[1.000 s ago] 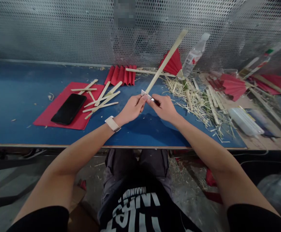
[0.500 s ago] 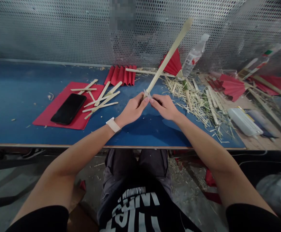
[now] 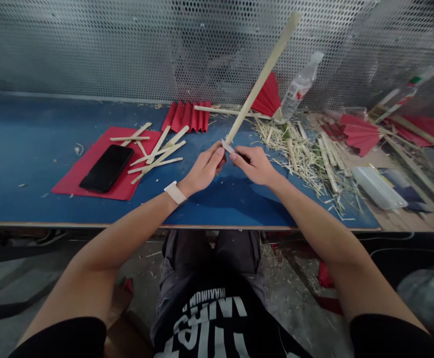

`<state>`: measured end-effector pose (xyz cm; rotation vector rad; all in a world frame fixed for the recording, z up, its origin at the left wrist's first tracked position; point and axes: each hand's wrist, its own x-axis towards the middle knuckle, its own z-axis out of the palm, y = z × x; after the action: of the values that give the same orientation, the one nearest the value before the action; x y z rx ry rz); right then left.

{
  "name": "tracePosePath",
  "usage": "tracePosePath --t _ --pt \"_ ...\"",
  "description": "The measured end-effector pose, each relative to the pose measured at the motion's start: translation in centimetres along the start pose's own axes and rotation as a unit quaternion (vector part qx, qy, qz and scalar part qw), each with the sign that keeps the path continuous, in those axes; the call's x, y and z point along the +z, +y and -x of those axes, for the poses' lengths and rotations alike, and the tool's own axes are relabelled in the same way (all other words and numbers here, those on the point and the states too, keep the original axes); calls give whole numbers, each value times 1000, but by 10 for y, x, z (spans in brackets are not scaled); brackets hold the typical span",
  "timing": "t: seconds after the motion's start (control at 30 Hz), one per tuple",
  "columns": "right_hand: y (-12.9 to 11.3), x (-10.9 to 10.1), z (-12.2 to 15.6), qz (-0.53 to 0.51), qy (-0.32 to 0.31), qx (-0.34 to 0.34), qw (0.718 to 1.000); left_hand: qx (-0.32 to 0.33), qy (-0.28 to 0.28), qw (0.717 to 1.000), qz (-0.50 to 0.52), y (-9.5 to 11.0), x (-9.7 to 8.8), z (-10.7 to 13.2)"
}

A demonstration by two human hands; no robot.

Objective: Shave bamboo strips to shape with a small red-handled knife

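A long pale bamboo strip (image 3: 263, 77) slants up and to the right from my hands, over the far side of the table. My left hand (image 3: 206, 166) is closed around its lower end, the thumb lying on top. In my right hand (image 3: 253, 163) is a small knife, its short grey blade (image 3: 227, 146) set across the strip near the left fingers. The knife's handle is hidden in my right fist. Both hands sit close together above the blue tabletop (image 3: 224, 199). Under the strip's upper part stands a folded red paper fan (image 3: 268, 99).
Cut bamboo sticks (image 3: 159, 154) and a black phone (image 3: 107, 168) lie on red paper (image 3: 67, 181) at left. Pleated red paper (image 3: 187, 117) is behind. Right are shavings (image 3: 306, 161), a plastic bottle (image 3: 302, 85), a white box (image 3: 379, 186). A perforated metal panel (image 3: 90, 54) closes the back.
The bamboo strip's far end has risen a little. The knife blade has turned slightly, and my left thumb has drawn back from it. My right hand stays nearly in place.
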<state>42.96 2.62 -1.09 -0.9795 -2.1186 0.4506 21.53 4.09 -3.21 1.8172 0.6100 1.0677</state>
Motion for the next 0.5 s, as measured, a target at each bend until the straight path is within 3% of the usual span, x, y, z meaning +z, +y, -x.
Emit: tracePosePath --t 0.1,0.3,0.5 --pt "-1 1 1 10 14 17 1000 16 10 1000 -22 0 -1 0" --pt "-6 2 1 40 46 51 997 31 32 984 -170 -5 -3 -2" --pt "-12 0 2 10 12 83 996 32 8 978 -208 -4 -4 -2"
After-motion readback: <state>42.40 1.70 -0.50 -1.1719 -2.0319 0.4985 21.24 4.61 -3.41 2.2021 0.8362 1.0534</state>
